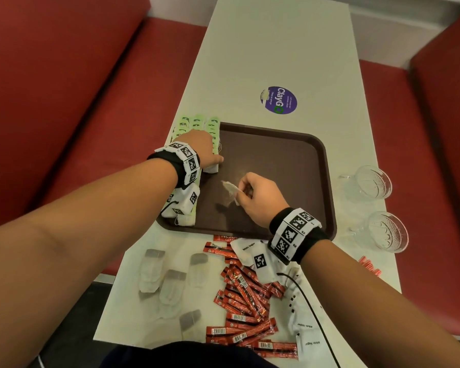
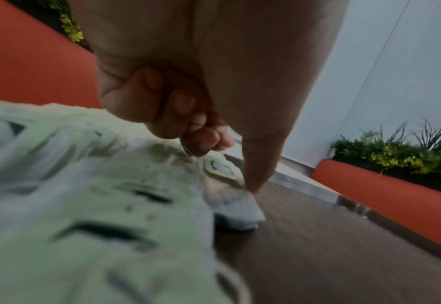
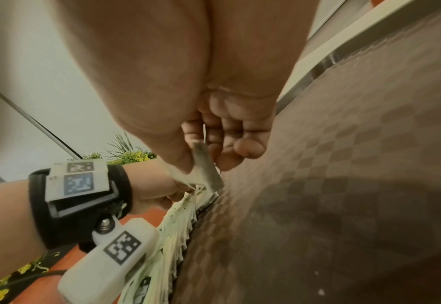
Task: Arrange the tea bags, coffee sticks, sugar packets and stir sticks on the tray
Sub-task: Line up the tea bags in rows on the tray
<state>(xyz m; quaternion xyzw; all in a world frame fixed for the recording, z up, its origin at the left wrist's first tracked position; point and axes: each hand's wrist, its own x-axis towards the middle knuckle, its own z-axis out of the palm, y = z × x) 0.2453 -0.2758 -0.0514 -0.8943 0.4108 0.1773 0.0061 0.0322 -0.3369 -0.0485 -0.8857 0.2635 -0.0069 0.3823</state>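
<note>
A brown tray (image 1: 276, 166) lies mid-table. A row of green-labelled tea bags (image 1: 197, 122) runs along its left edge, overlapping like tiles (image 3: 178, 222). My left hand (image 1: 215, 155) rests on that row with its fingers curled into the palm (image 2: 188, 115). Its straight thumb (image 2: 250, 181) presses on a tea bag (image 2: 240, 214) at the row's inner edge. My right hand (image 1: 246, 191) hovers over the tray's bare middle. It pinches a whitish tea bag (image 1: 230, 189) between thumb and fingers, and the bag hangs tilted (image 3: 206, 166).
On the near table lie several loose tea bags (image 1: 170, 285), a heap of red coffee sticks (image 1: 245, 296) and white sugar packets (image 1: 250, 251). Red stir sticks (image 1: 369, 265) sit at the right edge. Two glass cups (image 1: 372, 181) (image 1: 388, 231) stand right of the tray. Red benches flank the table.
</note>
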